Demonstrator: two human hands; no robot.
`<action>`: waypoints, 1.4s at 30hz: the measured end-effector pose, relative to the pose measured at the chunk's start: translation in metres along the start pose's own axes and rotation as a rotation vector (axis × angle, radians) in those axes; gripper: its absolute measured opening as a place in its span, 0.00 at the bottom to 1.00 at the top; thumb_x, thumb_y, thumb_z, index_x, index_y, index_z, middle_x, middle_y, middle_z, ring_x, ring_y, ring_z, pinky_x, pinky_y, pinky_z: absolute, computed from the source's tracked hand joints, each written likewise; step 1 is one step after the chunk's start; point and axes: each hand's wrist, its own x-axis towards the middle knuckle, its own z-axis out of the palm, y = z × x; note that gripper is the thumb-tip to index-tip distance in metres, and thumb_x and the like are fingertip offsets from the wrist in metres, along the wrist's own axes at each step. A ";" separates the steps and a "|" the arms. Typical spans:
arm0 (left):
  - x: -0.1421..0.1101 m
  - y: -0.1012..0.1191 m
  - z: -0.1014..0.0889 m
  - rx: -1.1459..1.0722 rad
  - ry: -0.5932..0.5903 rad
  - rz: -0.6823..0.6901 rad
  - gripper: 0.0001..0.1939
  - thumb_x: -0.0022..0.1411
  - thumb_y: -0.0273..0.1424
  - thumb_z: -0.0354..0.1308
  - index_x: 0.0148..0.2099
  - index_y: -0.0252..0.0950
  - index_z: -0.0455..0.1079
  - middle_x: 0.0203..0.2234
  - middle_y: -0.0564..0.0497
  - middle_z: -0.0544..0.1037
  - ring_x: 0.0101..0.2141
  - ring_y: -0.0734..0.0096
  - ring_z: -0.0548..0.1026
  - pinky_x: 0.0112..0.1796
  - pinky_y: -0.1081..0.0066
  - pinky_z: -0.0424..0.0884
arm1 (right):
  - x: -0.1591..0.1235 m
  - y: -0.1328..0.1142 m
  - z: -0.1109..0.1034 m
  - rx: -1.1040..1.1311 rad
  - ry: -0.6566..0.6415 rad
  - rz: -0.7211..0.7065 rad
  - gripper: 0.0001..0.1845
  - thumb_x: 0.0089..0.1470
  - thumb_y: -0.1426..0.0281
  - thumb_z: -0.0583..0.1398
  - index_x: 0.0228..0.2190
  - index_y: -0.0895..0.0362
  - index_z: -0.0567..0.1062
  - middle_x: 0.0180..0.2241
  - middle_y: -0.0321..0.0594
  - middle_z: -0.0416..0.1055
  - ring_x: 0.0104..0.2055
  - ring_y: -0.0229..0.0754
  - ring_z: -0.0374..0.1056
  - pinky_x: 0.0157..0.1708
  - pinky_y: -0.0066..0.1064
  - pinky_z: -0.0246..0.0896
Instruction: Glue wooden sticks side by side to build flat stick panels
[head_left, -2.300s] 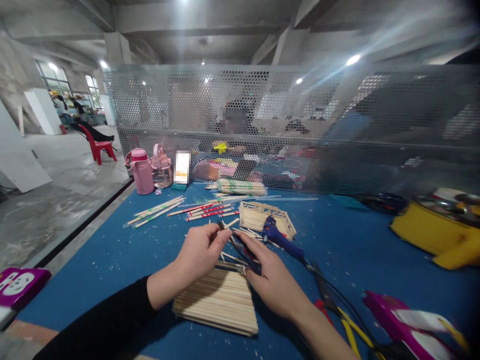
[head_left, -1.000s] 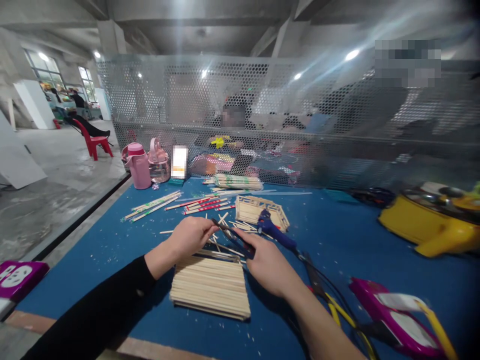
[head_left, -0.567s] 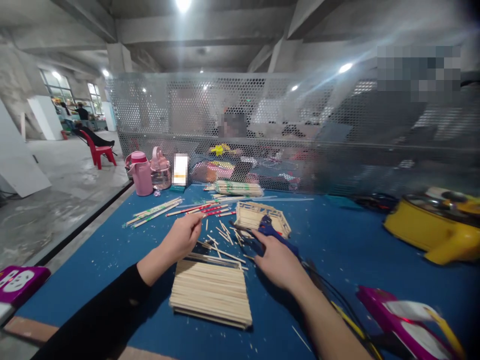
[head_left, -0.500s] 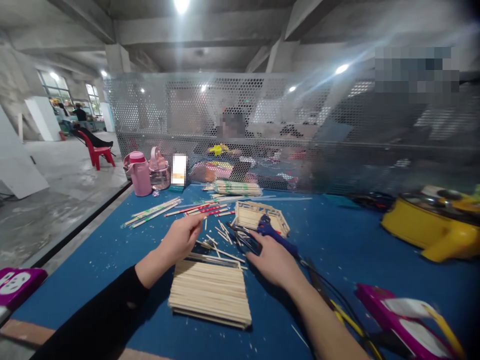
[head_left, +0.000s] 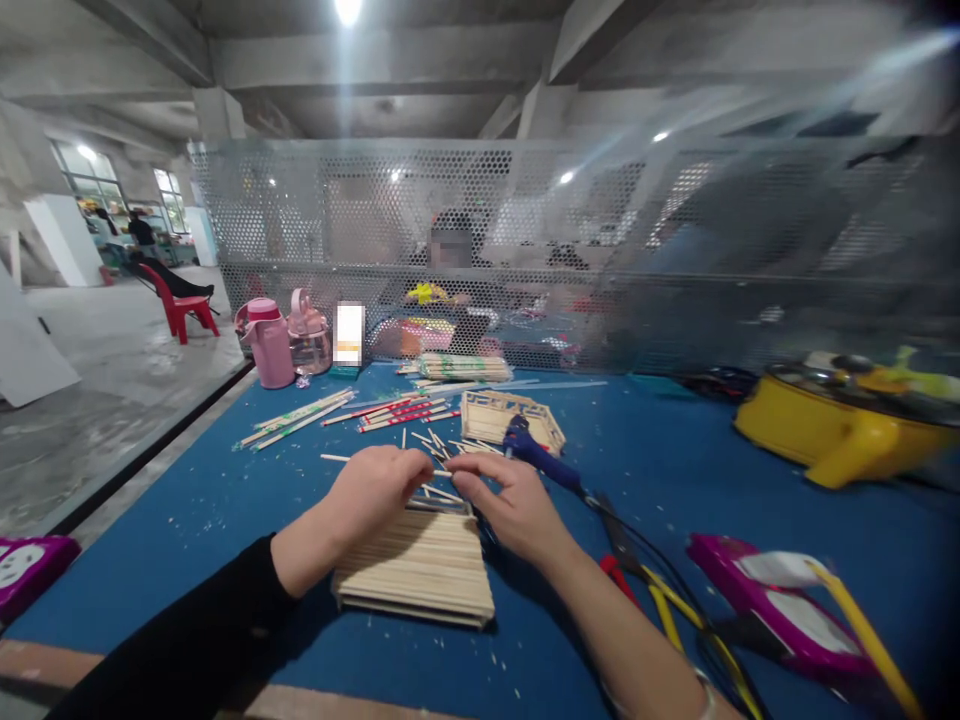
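My left hand [head_left: 375,492] and my right hand [head_left: 504,502] meet above the far edge of a flat panel of glued wooden sticks [head_left: 416,570] on the blue table [head_left: 660,470]. Both hands pinch the ends of one thin wooden stick [head_left: 441,472] held between them. Loose short sticks [head_left: 439,443] lie scattered just beyond the hands. A blue glue gun [head_left: 536,452] lies to the right of my right hand, beside a small stick-built frame [head_left: 510,417].
Wrapped chopsticks [head_left: 300,418] and a bundle of sticks [head_left: 461,367] lie at the far left. Pink bottles [head_left: 266,343] stand by the mesh screen [head_left: 525,250]. A yellow pot [head_left: 832,430], a purple pack [head_left: 780,620] and red and yellow cutters [head_left: 660,600] sit at the right.
My right hand put down the dark cutters it held and came back to my left hand. Both hands now pinch a stick over the panel's far edge.
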 end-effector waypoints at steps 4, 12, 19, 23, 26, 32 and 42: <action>-0.004 0.000 0.000 0.013 0.026 -0.012 0.09 0.61 0.28 0.47 0.35 0.37 0.68 0.26 0.50 0.76 0.27 0.71 0.74 0.28 0.74 0.66 | -0.001 0.002 -0.038 0.008 0.434 0.236 0.19 0.54 0.58 0.48 0.31 0.57 0.73 0.24 0.38 0.72 0.27 0.40 0.68 0.30 0.30 0.63; -0.006 -0.003 0.001 -0.008 0.080 0.039 0.10 0.61 0.29 0.47 0.36 0.36 0.69 0.25 0.50 0.77 0.27 0.73 0.74 0.28 0.76 0.66 | -0.079 -0.006 -0.088 -0.777 -0.210 0.681 0.15 0.49 0.63 0.54 0.15 0.53 0.67 0.17 0.39 0.71 0.22 0.45 0.67 0.21 0.31 0.51; -0.008 0.001 0.000 -0.037 0.028 0.055 0.10 0.61 0.27 0.47 0.35 0.37 0.69 0.26 0.51 0.77 0.28 0.72 0.74 0.27 0.76 0.65 | -0.103 0.005 -0.057 -0.918 -0.219 0.740 0.15 0.55 0.64 0.46 0.25 0.55 0.67 0.31 0.48 0.73 0.28 0.49 0.71 0.23 0.33 0.54; -0.008 -0.001 0.001 -0.049 0.022 0.034 0.09 0.60 0.26 0.48 0.35 0.37 0.70 0.26 0.51 0.77 0.27 0.72 0.74 0.27 0.77 0.64 | -0.097 0.011 -0.068 -0.923 -0.213 0.756 0.07 0.52 0.67 0.49 0.28 0.56 0.65 0.30 0.48 0.72 0.30 0.50 0.71 0.22 0.32 0.53; -0.007 -0.003 0.002 -0.064 0.036 0.027 0.09 0.60 0.27 0.48 0.35 0.37 0.70 0.26 0.50 0.77 0.27 0.72 0.74 0.27 0.76 0.65 | -0.093 0.008 -0.076 -0.829 -0.245 0.786 0.03 0.44 0.71 0.53 0.26 0.53 0.62 0.18 0.37 0.68 0.23 0.47 0.69 0.19 0.29 0.49; -0.006 -0.006 0.000 -0.094 0.083 -0.022 0.11 0.63 0.32 0.46 0.38 0.38 0.70 0.28 0.50 0.78 0.29 0.71 0.75 0.30 0.75 0.67 | -0.102 0.002 -0.091 -0.441 -0.144 0.811 0.10 0.35 0.70 0.56 0.26 0.52 0.64 0.13 0.30 0.64 0.18 0.40 0.64 0.18 0.27 0.52; -0.007 -0.001 0.001 -0.329 0.260 -0.112 0.10 0.62 0.30 0.47 0.39 0.37 0.70 0.32 0.50 0.78 0.32 0.71 0.74 0.34 0.74 0.67 | -0.050 -0.028 -0.066 -0.147 -0.086 0.362 0.25 0.44 0.64 0.58 0.47 0.53 0.64 0.28 0.38 0.71 0.25 0.41 0.67 0.27 0.31 0.66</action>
